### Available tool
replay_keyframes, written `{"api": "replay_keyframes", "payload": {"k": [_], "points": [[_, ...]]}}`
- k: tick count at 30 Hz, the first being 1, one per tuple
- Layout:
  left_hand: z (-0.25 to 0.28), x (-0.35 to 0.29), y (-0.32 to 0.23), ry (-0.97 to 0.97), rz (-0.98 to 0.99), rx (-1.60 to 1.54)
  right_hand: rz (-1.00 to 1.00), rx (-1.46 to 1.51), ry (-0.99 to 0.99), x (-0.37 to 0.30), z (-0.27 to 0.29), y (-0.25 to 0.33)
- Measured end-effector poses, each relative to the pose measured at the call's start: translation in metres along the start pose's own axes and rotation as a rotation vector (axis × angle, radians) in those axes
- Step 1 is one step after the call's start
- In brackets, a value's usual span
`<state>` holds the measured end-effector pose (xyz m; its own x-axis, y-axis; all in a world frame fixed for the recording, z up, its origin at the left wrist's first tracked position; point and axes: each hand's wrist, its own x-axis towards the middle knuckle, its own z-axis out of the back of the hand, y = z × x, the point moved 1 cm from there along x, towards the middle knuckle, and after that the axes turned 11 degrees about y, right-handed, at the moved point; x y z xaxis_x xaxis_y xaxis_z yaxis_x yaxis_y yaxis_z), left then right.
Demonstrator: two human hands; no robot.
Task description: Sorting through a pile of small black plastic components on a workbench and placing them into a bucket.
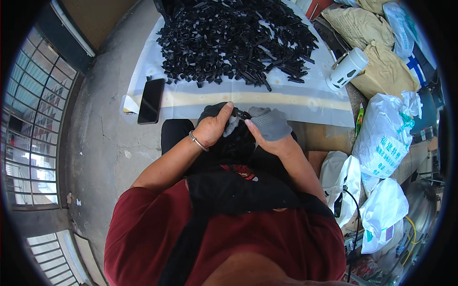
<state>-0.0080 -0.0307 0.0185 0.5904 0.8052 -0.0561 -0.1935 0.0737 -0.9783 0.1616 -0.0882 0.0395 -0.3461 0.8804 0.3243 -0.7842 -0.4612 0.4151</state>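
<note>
A small black plastic part (242,115) is pinched between my two hands, just off the near edge of the table. My left hand (215,125), with dark grey glove fabric over its fingers and a bare thumb, closes on the part's left side. From the other side my right hand (270,127), in a grey dotted glove with the thumb bare, grips it too. The part's exact shape is partly hidden by my fingers. Beyond my hands a large heap of similar black plastic parts (224,43) covers the far part of the table (191,102).
A black phone (151,101) lies at the table's left edge. A white cup (347,69) is on the right. Stuffed brown bags (386,66) and white plastic bags (384,133) are piled along the right side. Concrete floor (112,114) and a barred window (36,114) are at left.
</note>
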Motion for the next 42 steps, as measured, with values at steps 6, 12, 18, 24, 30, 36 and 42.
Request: {"api": "replay_keyframes", "payload": {"k": [6, 12, 18, 24, 30, 36, 42], "points": [[0.0, 0.007, 0.009, -0.031, -0.106, 0.169, 0.015, -0.262, -0.022, 0.002, -0.002, 0.006], [-0.008, 0.002, 0.004, -0.035, -0.27, 0.508, -0.022, -0.323, 0.09, 0.009, -0.026, 0.004], [0.015, 0.029, 0.005, 0.17, -0.067, 0.862, -0.015, -0.1, 0.152, 0.016, -0.022, -0.026], [0.016, 0.1, 0.023, -0.179, -0.305, 1.1, -0.436, -0.387, 0.114, 0.059, 0.008, -0.081], [-0.011, 0.119, -0.004, 0.0, -0.194, 1.164, -0.459, -0.342, 0.27, 0.061, 0.003, -0.098], [-0.001, 0.124, 0.036, -0.078, -0.324, 1.047, -0.618, -0.244, 0.23, 0.043, 0.013, -0.097], [0.022, 0.095, 0.025, -0.027, 0.038, 0.482, -0.344, 0.069, 0.002, 0.029, -0.003, -0.077]]}}
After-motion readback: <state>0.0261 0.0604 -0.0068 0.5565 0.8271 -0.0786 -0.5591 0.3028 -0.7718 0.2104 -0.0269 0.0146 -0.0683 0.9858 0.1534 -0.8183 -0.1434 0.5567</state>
